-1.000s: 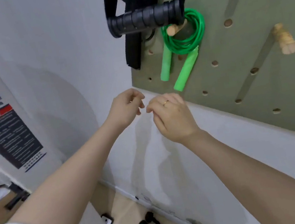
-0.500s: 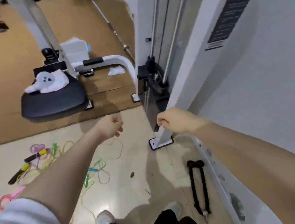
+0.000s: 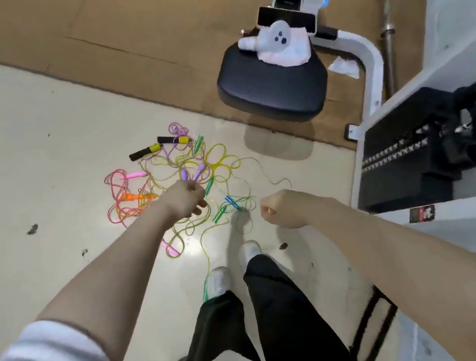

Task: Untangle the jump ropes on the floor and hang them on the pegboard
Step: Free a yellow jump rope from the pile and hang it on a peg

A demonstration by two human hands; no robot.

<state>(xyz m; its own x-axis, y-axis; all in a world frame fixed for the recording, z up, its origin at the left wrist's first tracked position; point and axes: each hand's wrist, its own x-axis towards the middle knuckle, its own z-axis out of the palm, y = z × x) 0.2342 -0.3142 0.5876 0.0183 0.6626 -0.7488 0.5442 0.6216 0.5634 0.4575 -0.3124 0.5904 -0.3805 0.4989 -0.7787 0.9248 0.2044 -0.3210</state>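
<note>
Both hands, left (image 3: 185, 202) and right (image 3: 282, 209), clenched and empty above tangled jump ropes (image 3: 173, 178)

Tangle of jump ropes (image 3: 173, 178) on pale floor (image 3: 20, 147): pink, orange, yellow, purple, green cords, black-and-yellow handles at far edge. Left hand (image 3: 185, 201) above tangle, fingers curled (grip on cord unclear). Right hand (image 3: 282, 209) in loose fist, holding nothing. White shoes (image 3: 218, 279) near tangle. Black padded seat (image 3: 271, 86) beyond, white cloth (image 3: 280, 44) on it.
</note>
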